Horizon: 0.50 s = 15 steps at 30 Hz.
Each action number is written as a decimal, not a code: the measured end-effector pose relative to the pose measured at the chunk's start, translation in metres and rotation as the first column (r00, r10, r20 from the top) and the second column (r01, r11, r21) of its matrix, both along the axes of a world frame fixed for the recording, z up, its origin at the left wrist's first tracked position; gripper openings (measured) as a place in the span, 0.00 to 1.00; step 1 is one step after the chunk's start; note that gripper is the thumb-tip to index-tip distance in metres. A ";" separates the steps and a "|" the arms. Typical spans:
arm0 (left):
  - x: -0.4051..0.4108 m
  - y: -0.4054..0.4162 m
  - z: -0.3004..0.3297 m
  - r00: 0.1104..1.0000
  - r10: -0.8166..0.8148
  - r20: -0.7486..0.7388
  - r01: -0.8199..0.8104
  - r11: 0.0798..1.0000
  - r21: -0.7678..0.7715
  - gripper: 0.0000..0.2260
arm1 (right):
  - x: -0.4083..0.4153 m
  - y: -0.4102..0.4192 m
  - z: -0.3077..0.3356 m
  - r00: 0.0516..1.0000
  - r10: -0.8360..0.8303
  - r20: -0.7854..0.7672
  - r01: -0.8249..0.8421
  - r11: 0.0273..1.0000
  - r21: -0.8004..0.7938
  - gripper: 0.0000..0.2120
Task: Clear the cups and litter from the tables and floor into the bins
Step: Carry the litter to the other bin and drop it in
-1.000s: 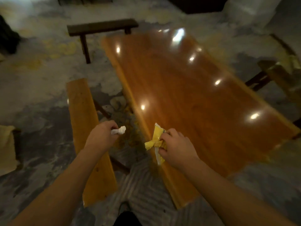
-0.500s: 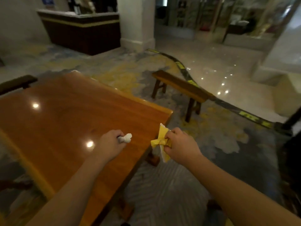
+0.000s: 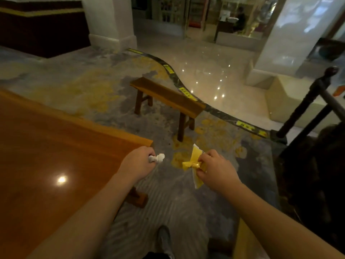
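Litter is held in both hands at lower centre: a crumpled white tissue (image 3: 157, 158) is gripped by the left hand (image 3: 139, 163), a yellow wrapper (image 3: 195, 161) is pinched in the right hand (image 3: 217, 170), beside the bench (image 3: 46, 156) corner. Carrying seems under way; no bin is seen, so one must be found first.
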<state>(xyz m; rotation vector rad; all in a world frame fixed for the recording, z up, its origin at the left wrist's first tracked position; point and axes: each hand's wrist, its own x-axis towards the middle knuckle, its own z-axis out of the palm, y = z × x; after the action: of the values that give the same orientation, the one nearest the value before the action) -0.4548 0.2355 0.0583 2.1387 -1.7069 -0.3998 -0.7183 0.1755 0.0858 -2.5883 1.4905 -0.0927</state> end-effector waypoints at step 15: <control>0.072 -0.299 -0.011 0.999 0.037 0.019 -0.037 0.999 0.016 0.06 | 0.101 -0.312 -0.009 0.995 0.091 -0.047 -0.089 0.995 0.038 0.18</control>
<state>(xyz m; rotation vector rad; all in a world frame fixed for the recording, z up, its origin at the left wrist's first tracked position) -0.3828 -0.0634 0.0471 2.1887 -1.6771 -0.3861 -0.6170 -0.1369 0.0766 -2.6429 1.3749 0.0073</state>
